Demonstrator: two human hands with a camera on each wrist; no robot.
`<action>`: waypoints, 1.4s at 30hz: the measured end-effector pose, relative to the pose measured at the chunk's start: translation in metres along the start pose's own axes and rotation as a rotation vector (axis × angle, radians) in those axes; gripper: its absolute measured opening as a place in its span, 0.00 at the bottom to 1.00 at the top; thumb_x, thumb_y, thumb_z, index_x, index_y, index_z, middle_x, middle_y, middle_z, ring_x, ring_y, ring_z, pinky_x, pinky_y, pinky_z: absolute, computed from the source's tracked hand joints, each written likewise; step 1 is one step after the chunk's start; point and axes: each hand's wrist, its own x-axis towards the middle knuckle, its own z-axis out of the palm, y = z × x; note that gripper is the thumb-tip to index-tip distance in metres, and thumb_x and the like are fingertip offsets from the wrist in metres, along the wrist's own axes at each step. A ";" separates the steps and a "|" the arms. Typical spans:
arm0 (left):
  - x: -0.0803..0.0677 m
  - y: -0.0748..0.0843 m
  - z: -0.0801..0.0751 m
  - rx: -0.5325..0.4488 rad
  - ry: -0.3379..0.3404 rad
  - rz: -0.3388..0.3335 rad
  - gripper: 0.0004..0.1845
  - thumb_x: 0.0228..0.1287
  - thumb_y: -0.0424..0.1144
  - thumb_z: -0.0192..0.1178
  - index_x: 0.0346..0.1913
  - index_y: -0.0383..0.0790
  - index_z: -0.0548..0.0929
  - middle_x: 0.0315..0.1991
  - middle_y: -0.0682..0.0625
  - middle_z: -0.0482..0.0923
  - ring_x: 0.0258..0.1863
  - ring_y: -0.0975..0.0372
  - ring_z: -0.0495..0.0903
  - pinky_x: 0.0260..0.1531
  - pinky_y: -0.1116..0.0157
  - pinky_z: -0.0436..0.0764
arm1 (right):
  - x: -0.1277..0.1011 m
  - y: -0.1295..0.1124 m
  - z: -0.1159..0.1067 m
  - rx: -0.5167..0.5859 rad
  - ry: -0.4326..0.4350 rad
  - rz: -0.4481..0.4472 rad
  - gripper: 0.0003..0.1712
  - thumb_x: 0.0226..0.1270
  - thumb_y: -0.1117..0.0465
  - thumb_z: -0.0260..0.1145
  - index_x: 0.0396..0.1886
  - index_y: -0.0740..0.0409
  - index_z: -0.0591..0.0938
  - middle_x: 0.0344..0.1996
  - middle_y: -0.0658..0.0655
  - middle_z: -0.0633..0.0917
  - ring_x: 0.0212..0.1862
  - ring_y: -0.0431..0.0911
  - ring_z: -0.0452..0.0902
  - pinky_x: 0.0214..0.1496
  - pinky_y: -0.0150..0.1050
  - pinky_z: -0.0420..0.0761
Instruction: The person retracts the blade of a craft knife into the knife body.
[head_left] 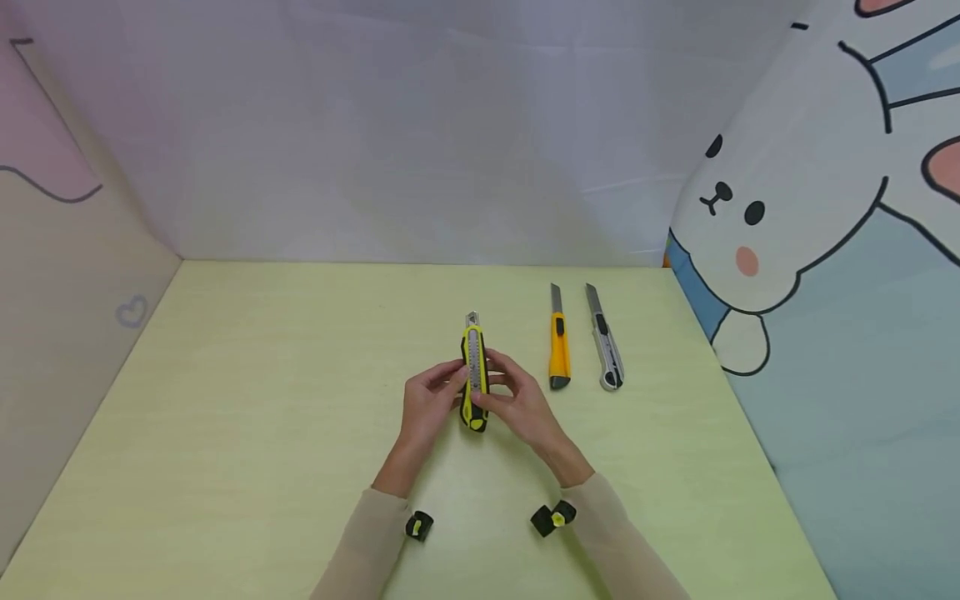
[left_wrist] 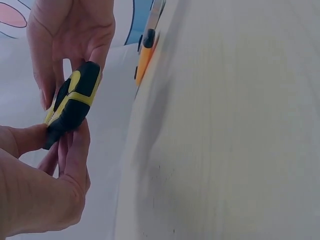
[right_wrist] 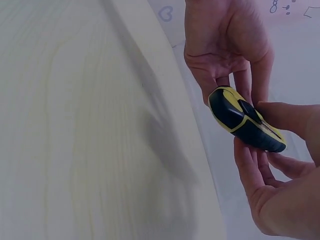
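Between both hands, a black-and-yellow utility knife (head_left: 474, 367) is held above the table, its metal tip pointing away from me. My left hand (head_left: 431, 402) pinches its left side, thumb on top and fingers beneath. From the right, my right hand (head_left: 525, 408) grips the handle with its thumb on the upper face. The left wrist view shows the knife's rounded butt end (left_wrist: 82, 95) between the two hands. To the right lie an orange utility knife (head_left: 559, 350) and a grey utility knife (head_left: 608, 350), both with blades out.
The pale wood-grain table (head_left: 262, 400) spreads beneath the hands. A light curtain-like backdrop (head_left: 420, 142) rises behind its far edge, and a rabbit-printed panel (head_left: 825, 350) borders the right side. Small black-and-yellow devices (head_left: 553, 518) sit at the wrists.
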 end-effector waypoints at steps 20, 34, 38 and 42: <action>0.001 -0.003 -0.015 0.108 0.023 -0.035 0.17 0.72 0.41 0.66 0.57 0.33 0.86 0.50 0.40 0.86 0.40 0.60 0.85 0.37 0.68 0.86 | 0.004 0.003 0.005 -0.036 -0.041 -0.021 0.34 0.74 0.68 0.66 0.76 0.57 0.69 0.64 0.65 0.78 0.60 0.59 0.79 0.59 0.43 0.83; 0.002 -0.001 -0.031 0.188 0.018 -0.025 0.18 0.72 0.41 0.66 0.56 0.32 0.86 0.47 0.38 0.87 0.36 0.60 0.86 0.35 0.70 0.85 | 0.013 0.004 0.016 -0.061 -0.062 0.000 0.33 0.73 0.68 0.67 0.75 0.60 0.70 0.63 0.66 0.79 0.56 0.58 0.81 0.52 0.43 0.86; 0.003 -0.001 -0.034 0.226 0.033 -0.021 0.17 0.72 0.41 0.66 0.56 0.33 0.86 0.46 0.40 0.87 0.36 0.60 0.85 0.33 0.70 0.84 | 0.016 0.004 0.021 -0.054 -0.060 0.017 0.33 0.72 0.68 0.67 0.75 0.60 0.71 0.62 0.66 0.79 0.55 0.58 0.82 0.52 0.43 0.86; 0.005 -0.002 -0.038 0.265 0.040 -0.022 0.17 0.73 0.42 0.65 0.56 0.33 0.86 0.47 0.40 0.87 0.37 0.59 0.84 0.32 0.72 0.82 | 0.019 0.007 0.025 -0.048 -0.067 0.028 0.33 0.73 0.68 0.67 0.75 0.61 0.70 0.61 0.66 0.79 0.55 0.58 0.82 0.52 0.45 0.86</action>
